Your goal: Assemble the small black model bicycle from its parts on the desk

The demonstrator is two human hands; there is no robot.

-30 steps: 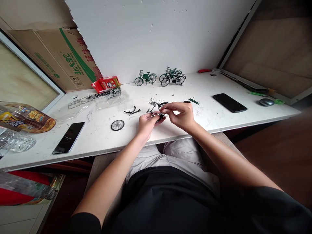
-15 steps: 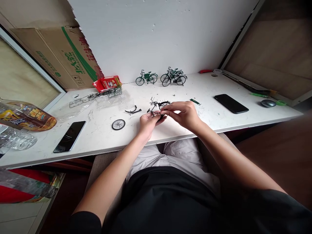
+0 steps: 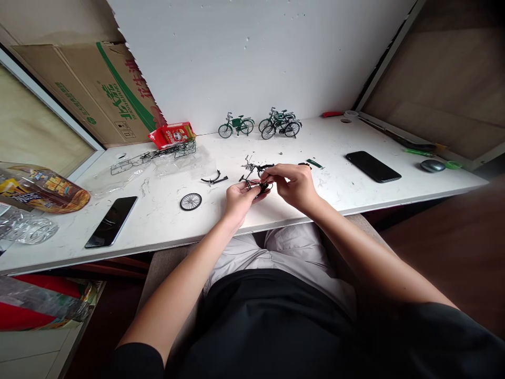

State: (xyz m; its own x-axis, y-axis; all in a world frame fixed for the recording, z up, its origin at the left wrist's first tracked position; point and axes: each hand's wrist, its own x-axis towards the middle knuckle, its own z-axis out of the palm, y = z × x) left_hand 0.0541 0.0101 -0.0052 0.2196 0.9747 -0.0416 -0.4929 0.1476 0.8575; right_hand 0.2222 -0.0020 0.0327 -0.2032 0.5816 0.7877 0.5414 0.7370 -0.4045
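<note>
A small black model bicycle frame is pinched in my left hand over the table's front part. My right hand is at the frame's right side, its thumb and index finger closed on the frame; the exact spot they grip is hidden. Left of my hands a loose spoked wheel lies flat on the table. A curved black part lies behind that wheel. Just beyond my right hand is a small green part.
Finished model bicycles stand along the back wall. Phones lie at left and right. A red packet, plastic bags and black sprues are at back left, bottles at far left, a mouse at right.
My right hand has shifted slightly, its fingers turned and higher on the frame, uncovering more of the black parts by my left fingertips. My left hand keeps its hold.
</note>
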